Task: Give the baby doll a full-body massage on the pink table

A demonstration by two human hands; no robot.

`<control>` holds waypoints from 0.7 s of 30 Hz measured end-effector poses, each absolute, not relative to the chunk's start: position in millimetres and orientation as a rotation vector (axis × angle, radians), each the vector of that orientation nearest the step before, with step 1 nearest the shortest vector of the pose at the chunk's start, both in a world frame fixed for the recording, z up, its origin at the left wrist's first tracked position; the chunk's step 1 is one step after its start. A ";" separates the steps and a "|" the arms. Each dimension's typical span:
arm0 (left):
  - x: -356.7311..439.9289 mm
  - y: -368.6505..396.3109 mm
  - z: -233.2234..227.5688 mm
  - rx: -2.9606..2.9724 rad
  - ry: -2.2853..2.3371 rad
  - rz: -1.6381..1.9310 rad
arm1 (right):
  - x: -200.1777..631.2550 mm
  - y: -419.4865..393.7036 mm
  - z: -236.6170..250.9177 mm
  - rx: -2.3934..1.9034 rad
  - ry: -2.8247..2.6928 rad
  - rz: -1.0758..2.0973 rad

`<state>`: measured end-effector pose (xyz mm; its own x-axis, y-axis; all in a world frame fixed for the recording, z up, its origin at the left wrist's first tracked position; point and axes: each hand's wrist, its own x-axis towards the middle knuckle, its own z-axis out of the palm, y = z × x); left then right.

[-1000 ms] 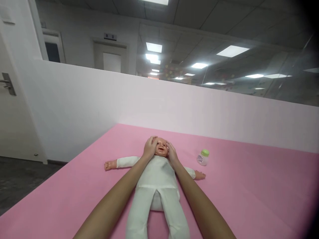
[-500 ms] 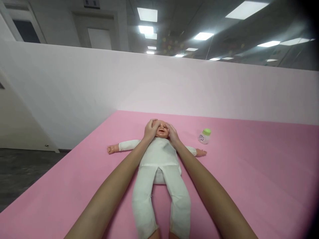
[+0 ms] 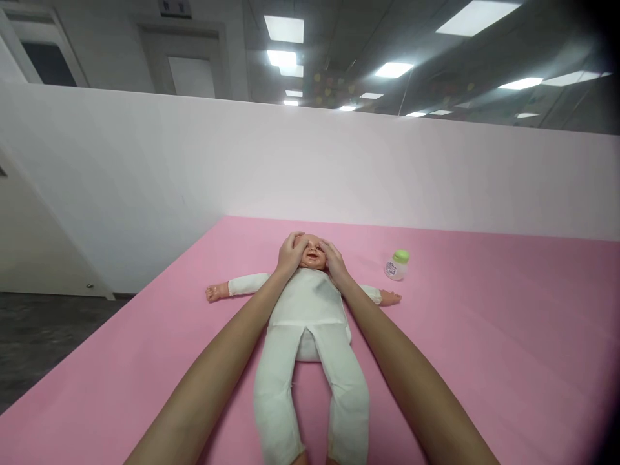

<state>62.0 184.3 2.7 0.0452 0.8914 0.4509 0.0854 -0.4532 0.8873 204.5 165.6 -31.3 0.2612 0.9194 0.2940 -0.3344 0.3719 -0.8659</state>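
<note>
Two hands cup the doll's head (image 3: 310,253) — left hand (image 3: 289,255) and right hand (image 3: 333,263), fingers curled loosely against its sides. The doll (image 3: 310,336) lies face-up on the pink surface (image 3: 484,361) — a green-capped bottle (image 3: 398,265) stands nearby.

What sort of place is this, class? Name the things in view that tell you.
Probably an office-type room set up for infant-care practice: a baby doll lies on a pink padded surface, a small green-capped bottle stands beside it, and ceiling light panels hang beyond a low white partition.
</note>
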 end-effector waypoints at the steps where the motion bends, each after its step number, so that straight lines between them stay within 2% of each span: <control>1: 61.9 185.0 2.5 1.633 1.006 1.480 | 204.6 165.8 -31.4 -0.775 -0.930 0.973; 21: 59.6 187.8 2.5 1.622 1.019 1.479 | 199.9 161.9 -26.0 -0.798 -0.922 0.974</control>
<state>59.6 187.8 2.5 0.0358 0.8977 0.4391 0.0901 -0.4405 0.8932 199.9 161.9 -26.0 0.2689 0.9230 0.2751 -0.3251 0.3558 -0.8762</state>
